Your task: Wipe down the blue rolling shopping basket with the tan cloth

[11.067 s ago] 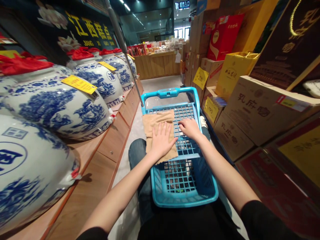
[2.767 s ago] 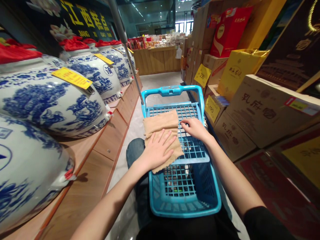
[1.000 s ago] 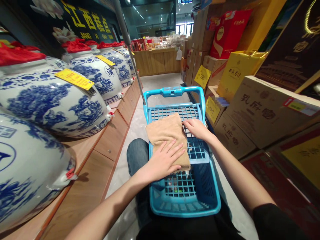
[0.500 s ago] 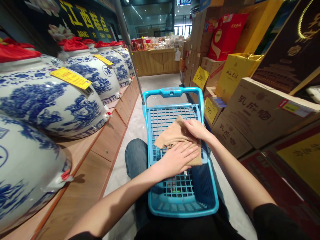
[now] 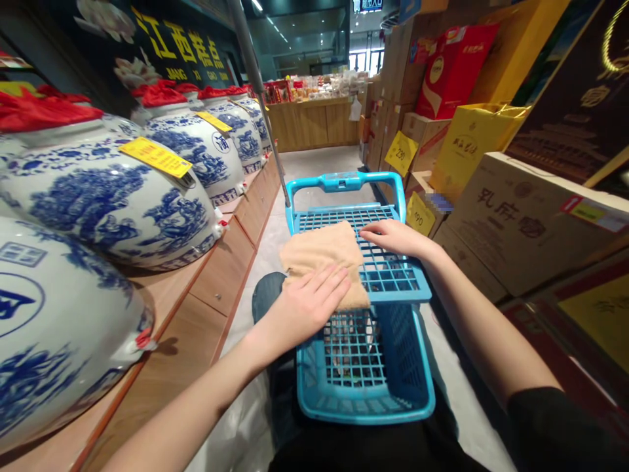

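Observation:
My left hand [image 5: 318,296] lies flat with outstretched fingers on a beige cloth [image 5: 322,246], pressing it against the lattice flap [image 5: 393,275] of a blue plastic shopping basket [image 5: 366,410]. The cloth is spread out with a few wrinkles and hangs over the flap's left side. My right hand [image 5: 393,237] rests at the flap's right side, fingers loosely bent and pointing left, the tips just beside the cloth's edge. It does not hold the cloth. Beneath the flap, the basket's inside shows small items too dim to name.
A blue handle [image 5: 344,180] stands at the basket's far end, with a grey pole [image 5: 260,85] beside it. Large blue-and-white jars [image 5: 115,196] line a wooden shelf at left. Cardboard boxes [image 5: 535,216] and gift bags [image 5: 472,147] are stacked at right.
The cloth has slid left and lies flatter, with my left hand on it. My right hand has come off the cloth. The flap has swung, its near end shifting right and up.

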The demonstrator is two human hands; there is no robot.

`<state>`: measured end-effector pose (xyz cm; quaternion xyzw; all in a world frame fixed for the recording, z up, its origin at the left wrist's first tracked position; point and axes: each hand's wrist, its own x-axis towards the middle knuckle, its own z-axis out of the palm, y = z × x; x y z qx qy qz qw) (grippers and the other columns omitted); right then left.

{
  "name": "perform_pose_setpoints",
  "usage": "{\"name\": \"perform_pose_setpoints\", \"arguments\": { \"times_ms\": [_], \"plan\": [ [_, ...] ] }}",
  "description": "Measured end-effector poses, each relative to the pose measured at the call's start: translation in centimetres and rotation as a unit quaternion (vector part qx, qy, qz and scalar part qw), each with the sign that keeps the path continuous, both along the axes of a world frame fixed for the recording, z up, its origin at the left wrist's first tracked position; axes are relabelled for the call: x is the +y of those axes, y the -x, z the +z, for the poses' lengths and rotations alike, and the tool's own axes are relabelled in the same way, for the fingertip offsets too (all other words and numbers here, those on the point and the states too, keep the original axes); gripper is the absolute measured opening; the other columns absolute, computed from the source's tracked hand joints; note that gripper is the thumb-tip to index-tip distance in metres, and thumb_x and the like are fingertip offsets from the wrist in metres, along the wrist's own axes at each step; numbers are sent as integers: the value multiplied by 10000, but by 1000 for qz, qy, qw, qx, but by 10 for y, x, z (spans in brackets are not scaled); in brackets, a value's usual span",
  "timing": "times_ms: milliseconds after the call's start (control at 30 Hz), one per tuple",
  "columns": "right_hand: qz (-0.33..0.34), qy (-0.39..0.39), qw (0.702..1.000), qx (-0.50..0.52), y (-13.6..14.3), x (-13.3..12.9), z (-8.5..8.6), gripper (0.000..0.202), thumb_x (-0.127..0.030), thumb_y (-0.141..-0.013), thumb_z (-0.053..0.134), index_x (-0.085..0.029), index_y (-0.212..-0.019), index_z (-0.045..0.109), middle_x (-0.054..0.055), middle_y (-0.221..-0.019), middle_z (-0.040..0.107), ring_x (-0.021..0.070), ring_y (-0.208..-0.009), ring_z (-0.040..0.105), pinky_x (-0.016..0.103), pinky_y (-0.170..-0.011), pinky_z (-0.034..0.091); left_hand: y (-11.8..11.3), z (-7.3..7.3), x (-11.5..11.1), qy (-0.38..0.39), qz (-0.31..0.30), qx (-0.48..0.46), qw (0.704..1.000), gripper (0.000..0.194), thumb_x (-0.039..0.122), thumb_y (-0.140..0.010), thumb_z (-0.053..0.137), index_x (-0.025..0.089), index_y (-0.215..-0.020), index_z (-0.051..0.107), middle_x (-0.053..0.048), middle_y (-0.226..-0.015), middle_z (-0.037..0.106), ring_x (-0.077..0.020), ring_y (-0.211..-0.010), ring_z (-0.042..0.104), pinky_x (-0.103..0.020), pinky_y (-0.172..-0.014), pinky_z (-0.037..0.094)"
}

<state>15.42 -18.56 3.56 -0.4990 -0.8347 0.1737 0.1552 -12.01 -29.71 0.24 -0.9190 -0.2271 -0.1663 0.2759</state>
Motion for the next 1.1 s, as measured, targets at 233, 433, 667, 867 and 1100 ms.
{"name": "perform_pose_setpoints", "arguments": {
  "times_ms": [233,433,667,867,1100],
  "plan": [
    [26,51,994,98,-19,10,41,506,-574,-994,488,-178,-1070,793,57,-1134,790,279,-1056,695,347,-938,513,12,70,35,-9,-39,-126,991,366,431,-1075,518,171,-1235,720,-83,-1166,799,-206,-1071,773,-292,-927,610],
    [18,53,996,73,-19,36,64,532,-660,-921,578,-175,-956,794,89,-1049,785,271,-962,699,360,-883,512,13,89,54,-5,-17,-151,988,446,584,-1030,553,233,-1224,746,-54,-1056,821,-191,-920,793,-259,-809,594],
    [45,88,960,264,-32,36,87,724,-848,-864,474,-207,-992,784,112,-1019,792,282,-970,721,398,-862,552,13,102,70,-10,-21,-166,986,470,598,-1037,523,220,-1206,745,-48,-939,807,-187,-842,759,-278,-745,559],
    [-42,-17,904,425,-35,28,51,968,-979,-840,193,-268,-1270,689,79,-1211,762,344,-1234,655,507,-1042,541,3,140,123,-78,41,-234,968,420,499,-1073,465,256,-1340,680,-61,-1248,748,-269,-1199,636,-473,-1009,527],
    [-76,-118,865,481,-19,61,40,1076,-998,-800,43,-297,-1390,608,82,-1363,699,297,-1364,599,436,-1113,520,-15,135,182,-130,54,-293,946,499,383,-1091,369,324,-1584,413,15,-1655,426,-250,-1630,140,-637,-1326,91]
  ]
}}
